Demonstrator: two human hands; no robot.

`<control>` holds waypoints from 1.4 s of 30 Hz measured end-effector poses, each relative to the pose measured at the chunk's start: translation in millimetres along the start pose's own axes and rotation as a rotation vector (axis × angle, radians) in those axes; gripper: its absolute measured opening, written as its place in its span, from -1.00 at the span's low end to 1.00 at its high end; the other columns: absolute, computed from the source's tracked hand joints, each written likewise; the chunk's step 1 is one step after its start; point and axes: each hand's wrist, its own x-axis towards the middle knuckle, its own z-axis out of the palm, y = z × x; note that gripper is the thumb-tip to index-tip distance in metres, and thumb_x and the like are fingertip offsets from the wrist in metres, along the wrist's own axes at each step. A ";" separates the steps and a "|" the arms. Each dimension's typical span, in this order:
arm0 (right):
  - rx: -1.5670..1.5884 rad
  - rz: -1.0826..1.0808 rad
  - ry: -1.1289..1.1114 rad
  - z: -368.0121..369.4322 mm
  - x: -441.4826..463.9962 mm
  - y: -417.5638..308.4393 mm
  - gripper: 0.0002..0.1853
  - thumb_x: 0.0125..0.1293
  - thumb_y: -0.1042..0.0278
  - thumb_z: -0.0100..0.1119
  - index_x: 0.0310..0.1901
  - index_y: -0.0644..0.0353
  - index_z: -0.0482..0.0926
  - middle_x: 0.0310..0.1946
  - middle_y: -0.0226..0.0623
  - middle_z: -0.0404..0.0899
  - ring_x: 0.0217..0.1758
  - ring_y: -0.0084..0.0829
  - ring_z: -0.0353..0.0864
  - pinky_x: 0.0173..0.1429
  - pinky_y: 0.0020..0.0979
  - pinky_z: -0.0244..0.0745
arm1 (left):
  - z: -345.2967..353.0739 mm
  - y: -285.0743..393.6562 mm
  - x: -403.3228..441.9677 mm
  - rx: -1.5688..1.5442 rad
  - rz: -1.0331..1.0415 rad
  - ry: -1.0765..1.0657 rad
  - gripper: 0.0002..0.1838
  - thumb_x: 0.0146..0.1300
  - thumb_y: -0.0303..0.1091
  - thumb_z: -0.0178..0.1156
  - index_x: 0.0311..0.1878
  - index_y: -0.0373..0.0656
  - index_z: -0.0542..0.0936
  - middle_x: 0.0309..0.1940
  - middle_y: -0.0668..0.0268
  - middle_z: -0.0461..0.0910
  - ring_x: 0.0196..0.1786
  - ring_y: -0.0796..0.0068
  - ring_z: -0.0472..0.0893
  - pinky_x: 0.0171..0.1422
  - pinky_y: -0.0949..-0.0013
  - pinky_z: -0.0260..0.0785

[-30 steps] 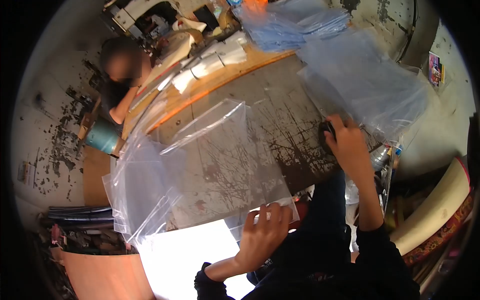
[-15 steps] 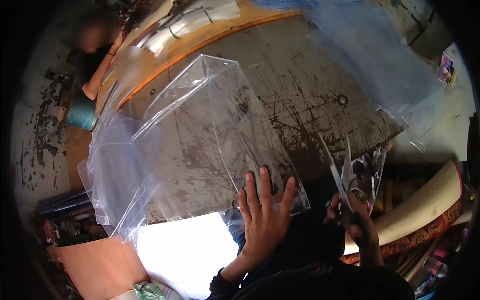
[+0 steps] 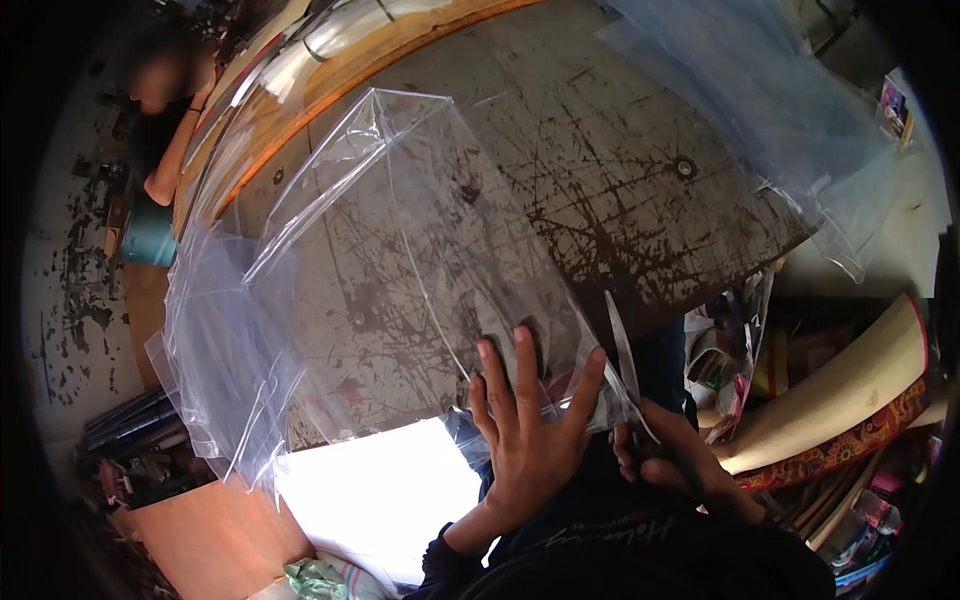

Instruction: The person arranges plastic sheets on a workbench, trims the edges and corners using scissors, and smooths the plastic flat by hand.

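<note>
A clear plastic sheet [image 3: 440,220] with folded, creased edges lies across the scratched table [image 3: 590,200]. My left hand [image 3: 530,420] rests flat on its near end, fingers spread. Beside it, my right hand [image 3: 680,455] grips a pair of scissors [image 3: 622,350]. The scissors' blades point away from me and stand at the sheet's near right corner, one on either side of the plastic edge as far as I can see. Their handles are mostly hidden in my fingers.
More clear plastic [image 3: 230,350] hangs over the table's left side, and a bluish plastic pile [image 3: 770,120] lies at the far right. Rolled material [image 3: 850,390] leans at the right. A person's arm [image 3: 178,150] is at the far left. An orange board [image 3: 215,540] stands lower left.
My right hand has brought the scissors left and down to the sheet's corner. Before, they were held apart from it with blades spread. My left hand stays on the plastic.
</note>
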 end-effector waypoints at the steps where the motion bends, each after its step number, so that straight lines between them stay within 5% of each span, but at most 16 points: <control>1: -0.061 -0.028 0.037 0.5 2.1 -0.3 -0.62 0.10 0.21 0.26 -0.15 0.22 0.36 -0.44 -0.43 0.38 -0.35 -0.63 0.37 -0.24 -0.54 0.28 | 0.2 0.2 -0.1 0.000 -0.001 0.003 -0.48 0.09 -0.38 0.14 0.18 0.20 0.45 0.36 -0.15 -0.02 0.40 -0.30 -0.07 0.30 -0.28 -0.12; 14: -0.178 -0.077 0.125 1.1 9.7 -3.8 -0.59 0.10 0.19 0.31 -0.15 0.27 0.39 -0.44 -0.45 0.38 -0.36 -0.67 0.37 -0.26 -0.57 0.28 | 2.2 2.7 0.4 0.049 -0.015 0.027 -0.52 0.11 -0.39 0.14 0.15 0.20 0.47 0.33 -0.14 0.07 0.38 -0.28 0.01 0.29 -0.23 -0.08; 26: -0.174 -0.104 0.160 2.1 12.1 -6.3 -0.55 0.11 0.27 0.33 -0.03 0.31 0.42 -0.23 -0.35 0.50 -0.16 -0.62 0.44 -0.08 -0.52 0.32 | 0.0 12.5 -9.6 0.012 -0.001 0.009 -0.55 0.17 -0.28 0.09 0.17 0.22 0.47 0.32 -0.15 0.08 0.38 -0.28 0.03 0.28 -0.21 -0.10; 34: -0.147 -0.092 0.218 5.1 11.3 -3.7 -0.53 0.07 0.29 0.38 -0.04 0.29 0.43 -0.30 -0.38 0.52 -0.22 -0.64 0.45 -0.11 -0.55 0.32 | 0.1 12.1 -9.3 -0.001 -0.001 0.016 -0.59 0.21 -0.25 0.05 0.16 0.18 0.49 0.33 -0.15 0.07 0.37 -0.29 0.03 0.28 -0.21 -0.10; 35: -0.147 -0.093 0.217 5.8 11.3 -4.0 -0.53 0.07 0.29 0.38 -0.04 0.29 0.43 -0.30 -0.38 0.52 -0.22 -0.64 0.45 -0.11 -0.55 0.32 | 0.7 11.7 -9.3 0.035 -0.004 0.027 -0.58 0.22 -0.13 0.05 0.19 0.27 0.45 0.31 -0.12 0.13 0.34 -0.25 0.12 0.26 -0.16 -0.04; 36: -0.121 -0.089 0.222 6.7 10.8 -3.8 -0.53 0.06 0.29 0.38 -0.04 0.29 0.43 -0.31 -0.38 0.52 -0.25 -0.65 0.44 -0.15 -0.55 0.32 | 0.9 11.5 -9.3 0.071 -0.006 0.037 -0.56 0.24 0.00 0.04 0.21 0.36 0.42 0.29 -0.09 0.18 0.31 -0.20 0.21 0.23 -0.10 0.02; 42: -0.067 -0.066 0.229 9.1 8.4 -1.2 -0.53 0.05 0.30 0.39 -0.05 0.30 0.44 -0.42 -0.42 0.51 -0.44 -0.72 0.39 -0.39 -0.62 0.24 | -4.6 13.9 -7.5 0.057 -0.035 -0.006 -0.56 0.24 -0.03 0.05 0.21 0.34 0.42 0.29 -0.11 0.18 0.31 -0.22 0.20 0.20 -0.13 0.05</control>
